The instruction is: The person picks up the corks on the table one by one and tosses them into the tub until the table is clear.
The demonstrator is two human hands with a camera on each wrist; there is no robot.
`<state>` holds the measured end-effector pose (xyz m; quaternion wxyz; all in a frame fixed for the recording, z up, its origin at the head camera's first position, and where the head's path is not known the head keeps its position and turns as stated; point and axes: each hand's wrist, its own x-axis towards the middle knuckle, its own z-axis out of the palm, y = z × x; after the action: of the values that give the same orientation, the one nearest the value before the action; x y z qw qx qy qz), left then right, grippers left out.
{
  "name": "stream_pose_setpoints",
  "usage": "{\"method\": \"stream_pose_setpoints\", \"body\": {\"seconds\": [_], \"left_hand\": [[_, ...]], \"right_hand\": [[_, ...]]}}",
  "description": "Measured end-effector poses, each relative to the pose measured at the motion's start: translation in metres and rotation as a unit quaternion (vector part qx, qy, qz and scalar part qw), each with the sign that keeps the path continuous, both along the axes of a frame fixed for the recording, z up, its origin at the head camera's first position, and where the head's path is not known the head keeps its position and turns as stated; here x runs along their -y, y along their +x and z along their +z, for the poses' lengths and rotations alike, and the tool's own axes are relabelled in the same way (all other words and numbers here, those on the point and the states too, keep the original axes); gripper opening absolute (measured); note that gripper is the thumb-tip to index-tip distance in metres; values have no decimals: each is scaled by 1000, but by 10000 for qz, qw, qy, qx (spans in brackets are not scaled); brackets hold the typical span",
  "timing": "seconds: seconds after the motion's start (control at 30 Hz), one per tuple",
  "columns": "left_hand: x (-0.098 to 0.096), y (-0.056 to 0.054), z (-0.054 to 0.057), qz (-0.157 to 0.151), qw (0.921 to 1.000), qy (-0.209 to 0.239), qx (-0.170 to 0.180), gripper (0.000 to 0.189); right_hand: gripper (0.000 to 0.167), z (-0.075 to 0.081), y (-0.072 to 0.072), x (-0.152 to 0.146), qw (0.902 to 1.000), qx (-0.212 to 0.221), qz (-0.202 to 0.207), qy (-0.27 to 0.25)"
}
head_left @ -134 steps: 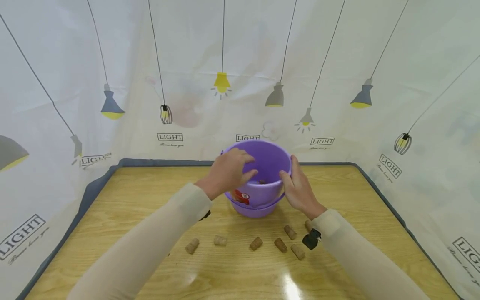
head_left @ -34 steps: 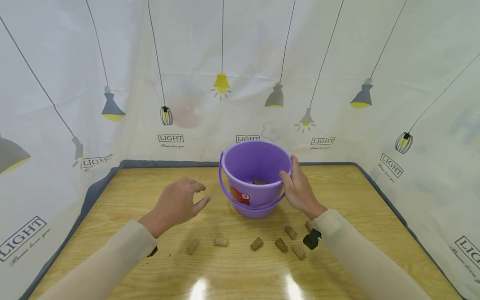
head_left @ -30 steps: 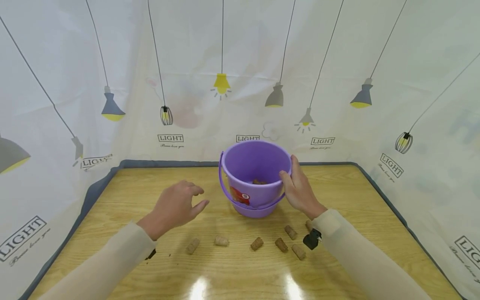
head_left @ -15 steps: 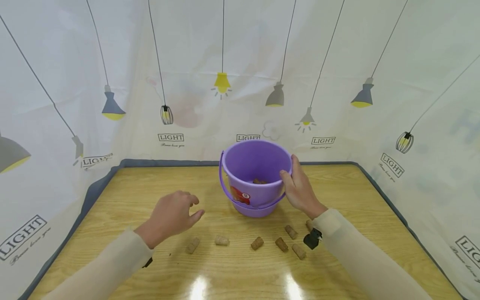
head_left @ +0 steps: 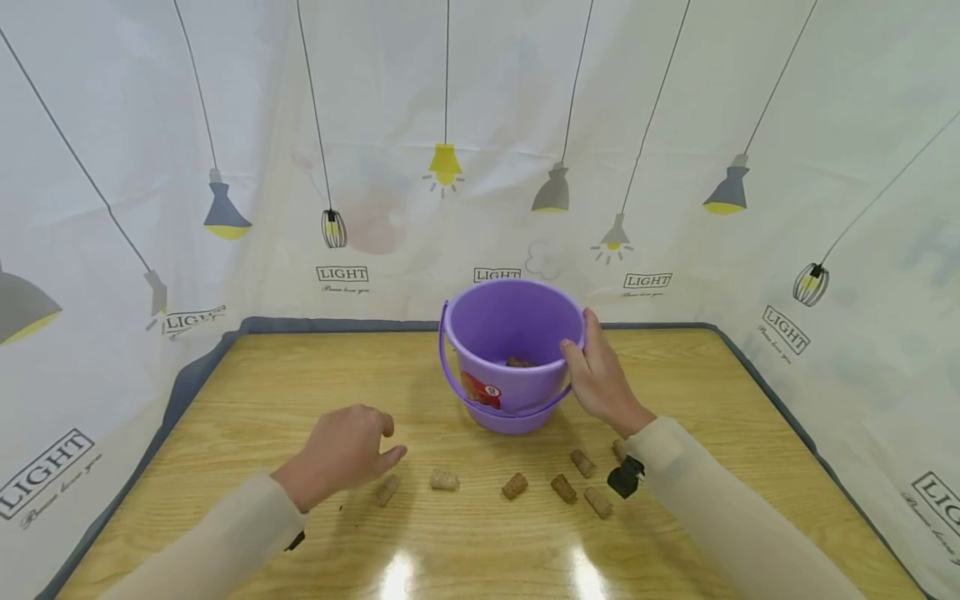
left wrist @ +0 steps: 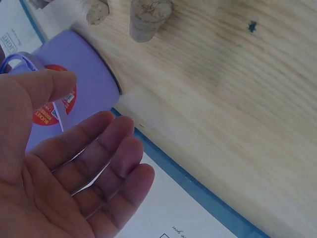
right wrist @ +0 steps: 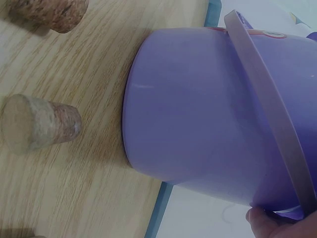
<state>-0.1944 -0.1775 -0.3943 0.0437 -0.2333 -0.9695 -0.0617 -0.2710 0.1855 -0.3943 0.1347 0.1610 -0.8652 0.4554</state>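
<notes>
A purple bucket (head_left: 517, 392) with a red label stands on the wooden table, some corks (head_left: 518, 362) lying at its bottom. Its handle (head_left: 453, 377) hangs down across the front. My right hand (head_left: 602, 379) grips the rim on the right side, thumb over the inside edge. My left hand (head_left: 341, 450) hovers above the table left of the bucket, holding nothing. In the left wrist view its fingers (left wrist: 106, 148) are loosely bent with the palm bare. Just beyond the left thumb lies a pale cork (head_left: 387, 490), with a second cork (head_left: 444, 480) to its right.
Several more corks, among them a brown cork (head_left: 514, 486) and a cork (head_left: 597, 502), lie scattered in front of the bucket. Another cork (head_left: 618, 450) is partly hidden by the right wrist. A printed curtain (head_left: 405, 275) encloses the table's back and sides.
My left hand came out of the bucket, moved left, then sank toward the table near the leftmost cork. More corks show inside the bucket. My right hand keeps its grip on the rim.
</notes>
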Motion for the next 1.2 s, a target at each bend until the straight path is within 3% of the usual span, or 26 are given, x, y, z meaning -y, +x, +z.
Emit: {"method": "stream_pose_setpoints", "body": {"seconds": [0.33, 0.7, 1.2], "left_hand": [[-3, 4, -15, 133, 9983, -189, 535, 27], [-4, 7, -23, 362, 9943, -203, 981, 55], [-5, 10, -36, 437, 9937, -76, 1029, 45]], "right_hand": [[67, 0, -1, 1, 10000, -49, 28, -46], [68, 1, 0, 1, 10000, -39, -3, -9], [67, 1, 1, 1, 10000, -1, 33, -57]]}}
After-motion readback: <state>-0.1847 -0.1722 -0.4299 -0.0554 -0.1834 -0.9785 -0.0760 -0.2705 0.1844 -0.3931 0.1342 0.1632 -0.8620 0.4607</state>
